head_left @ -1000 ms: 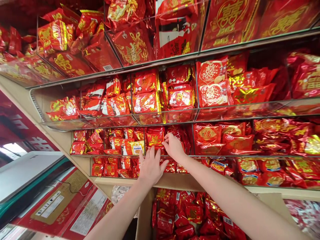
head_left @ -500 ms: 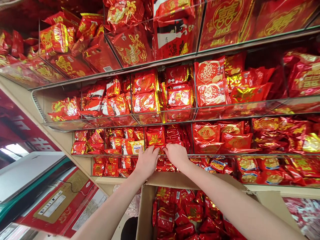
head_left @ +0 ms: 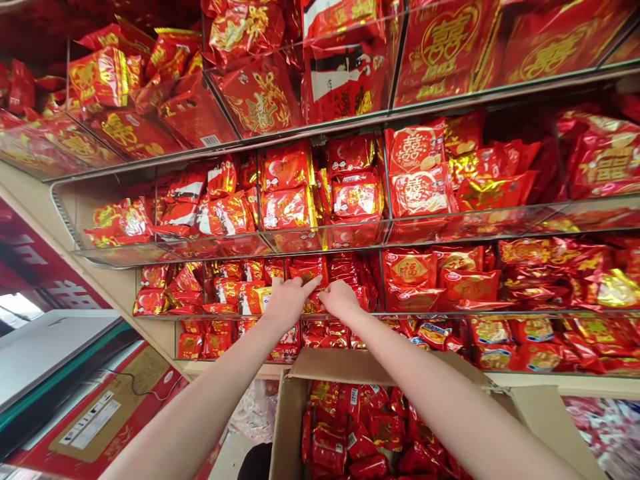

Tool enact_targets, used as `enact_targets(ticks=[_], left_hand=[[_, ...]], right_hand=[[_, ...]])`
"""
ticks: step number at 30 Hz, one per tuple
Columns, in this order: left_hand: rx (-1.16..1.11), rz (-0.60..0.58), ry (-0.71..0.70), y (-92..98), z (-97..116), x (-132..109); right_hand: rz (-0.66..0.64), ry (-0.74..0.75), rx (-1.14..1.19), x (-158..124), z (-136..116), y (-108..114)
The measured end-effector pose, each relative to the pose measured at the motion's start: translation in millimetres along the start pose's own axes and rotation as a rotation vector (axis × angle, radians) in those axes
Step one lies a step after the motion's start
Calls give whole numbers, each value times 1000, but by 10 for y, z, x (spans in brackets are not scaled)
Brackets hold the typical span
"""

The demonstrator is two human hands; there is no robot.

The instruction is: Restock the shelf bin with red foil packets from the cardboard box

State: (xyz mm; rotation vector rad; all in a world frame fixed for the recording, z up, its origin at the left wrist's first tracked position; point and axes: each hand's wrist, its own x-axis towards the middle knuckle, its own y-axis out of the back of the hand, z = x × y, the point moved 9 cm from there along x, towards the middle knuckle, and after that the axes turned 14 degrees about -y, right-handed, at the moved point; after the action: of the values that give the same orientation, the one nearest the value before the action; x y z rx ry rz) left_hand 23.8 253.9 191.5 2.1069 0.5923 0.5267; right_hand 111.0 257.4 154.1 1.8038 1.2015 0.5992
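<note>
My left hand (head_left: 286,303) reaches into a lower shelf compartment, fingers apart. Its index finger lies stretched over a red snack packet (head_left: 309,268) with gold print. Close beside it, my right hand (head_left: 341,299) has its fingers curled together at that packet's lower right edge, seeming to pinch it; the fingertips are partly hidden. A stack of red packets (head_left: 345,267) stands just behind the right hand. To the left of my left hand, a white and yellow cookie packet (head_left: 261,298) is partly covered by it. Below my forearms, an open cardboard box (head_left: 287,427) holds many loose red packets (head_left: 385,427).
Clear plastic shelf fronts (head_left: 350,235) and dividers separate rows of red packets above and beside my hands. A box flap (head_left: 345,365) stands up against the lowest shelf. At left lie a grey lid-like panel (head_left: 55,347) and a red printed carton (head_left: 95,420).
Both hands have shifted slightly up and left in view. The left index finger now stretches out across the packet. The camera view has shifted a little.
</note>
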Motion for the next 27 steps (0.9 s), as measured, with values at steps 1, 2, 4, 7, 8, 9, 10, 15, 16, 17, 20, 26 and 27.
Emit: enact_targets(ticks=[1,2,4,7,8,9,10,15,16,17,20,26,27], left_hand=[[19,4,-10,35,-5,5],[39,10,-16,72,0,4],[77,24,-23,132,41,-11],[111,73,-34,166,141,-47],[111,91,-38,158,167,-58],[105,103,-46,139,187,-64],[94,108,-52,112,198,-67],[41,108,-24,36,146,-54],[34,120,-12,54,131,-51],[26,135,-9,78,125,-47],[-14,189,-13,170,127,-31],[-167,365,18,419,252,-107],[-202,405,8,462,331,-162]], right_hand=[[-2,-2,1,5,-3,5],[3,2,0,6,-8,16],[27,27,-4,-8,-20,55],[69,112,6,-110,-28,151],[85,147,15,-178,-15,192],[98,183,27,-268,11,229],[106,219,38,-379,53,256],[-8,438,180,-1133,525,62],[-57,451,194,-1259,693,-65],[-108,430,185,-1350,896,-223],[-225,248,27,-1447,1639,-772],[-236,-99,-420,-1345,2920,-1423],[-228,-119,-433,-1341,3019,-1468]])
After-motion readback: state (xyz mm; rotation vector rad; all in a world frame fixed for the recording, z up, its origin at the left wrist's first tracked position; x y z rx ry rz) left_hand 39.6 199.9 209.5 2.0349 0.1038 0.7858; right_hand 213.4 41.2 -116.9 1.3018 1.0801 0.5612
